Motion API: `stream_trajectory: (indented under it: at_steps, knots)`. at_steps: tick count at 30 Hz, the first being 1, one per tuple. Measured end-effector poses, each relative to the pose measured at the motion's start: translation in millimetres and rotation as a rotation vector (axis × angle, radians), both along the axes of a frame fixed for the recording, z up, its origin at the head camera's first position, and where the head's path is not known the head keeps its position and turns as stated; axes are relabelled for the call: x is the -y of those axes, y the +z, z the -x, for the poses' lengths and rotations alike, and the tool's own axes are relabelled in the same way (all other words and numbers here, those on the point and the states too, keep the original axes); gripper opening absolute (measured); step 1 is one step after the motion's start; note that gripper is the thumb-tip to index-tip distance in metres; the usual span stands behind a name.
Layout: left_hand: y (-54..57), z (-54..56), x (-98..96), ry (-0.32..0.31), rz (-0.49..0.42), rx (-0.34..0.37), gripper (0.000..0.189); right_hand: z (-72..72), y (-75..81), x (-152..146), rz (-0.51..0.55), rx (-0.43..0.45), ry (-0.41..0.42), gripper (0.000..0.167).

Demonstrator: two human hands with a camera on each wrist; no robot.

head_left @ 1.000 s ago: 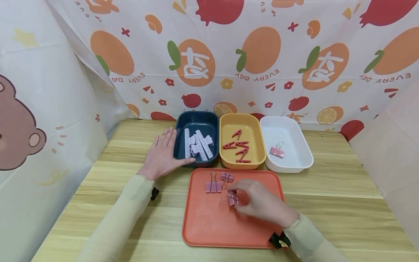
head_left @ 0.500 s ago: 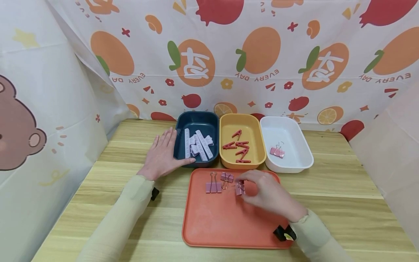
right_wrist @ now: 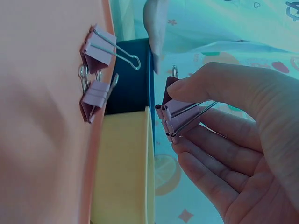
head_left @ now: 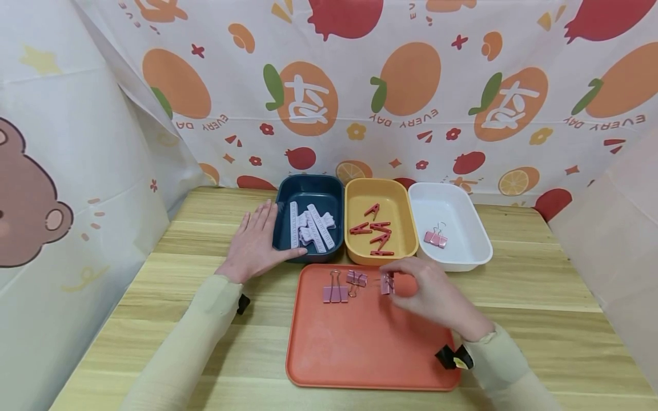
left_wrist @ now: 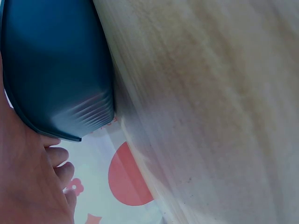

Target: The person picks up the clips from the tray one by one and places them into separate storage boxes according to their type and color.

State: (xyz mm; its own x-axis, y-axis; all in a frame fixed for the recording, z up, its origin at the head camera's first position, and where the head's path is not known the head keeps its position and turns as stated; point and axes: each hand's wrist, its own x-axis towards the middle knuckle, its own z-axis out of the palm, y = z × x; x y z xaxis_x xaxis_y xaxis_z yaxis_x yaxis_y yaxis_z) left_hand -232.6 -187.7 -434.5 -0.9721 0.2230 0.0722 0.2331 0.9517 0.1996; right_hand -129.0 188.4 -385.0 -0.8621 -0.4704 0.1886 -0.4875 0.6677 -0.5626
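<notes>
My right hand [head_left: 429, 294] pinches a pink binder clip [right_wrist: 184, 112] between thumb and fingers, held over the far right part of the orange tray [head_left: 360, 348]. Two more pink binder clips lie at the tray's back: one [head_left: 336, 294] with its wire handles pointing away, the other [head_left: 357, 278] just right of it. My left hand [head_left: 257, 242] lies with straight fingers along the left rim of the dark blue bin [head_left: 310, 184], its thumb reaching over the front corner. In the left wrist view the bin's outer wall [left_wrist: 56, 70] stands beside that hand.
White ruler-edged clips [head_left: 313, 228] lie in the blue bin. Beside it, a yellow bin [head_left: 380, 188] holds several red clothespins [head_left: 380, 226]. On the right, a white bin [head_left: 475, 240] contains one pink binder clip [head_left: 436, 237]. A printed cloth [head_left: 354, 85] hangs behind the wooden table [head_left: 540, 337].
My right hand has moved right and away from me across the tray, carrying the pinched binder clip with it. My left hand keeps its place at the blue bin.
</notes>
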Motion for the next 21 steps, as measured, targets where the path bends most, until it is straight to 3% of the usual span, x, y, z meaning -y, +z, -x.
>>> stream_trajectory:
  at_steps: [11, 21]
  knots:
    - [-0.5, -0.2, -0.7, 0.001, -0.001, -0.003, 0.134, 9.6, 6.8, -19, 0.087, -0.04, -0.006, 0.046]
    - [-1.1, 1.2, 0.3, 0.002, 0.006, -0.004, 0.135, 23.8, 14.8, -41, 0.103, -0.189, -0.068, 0.037]
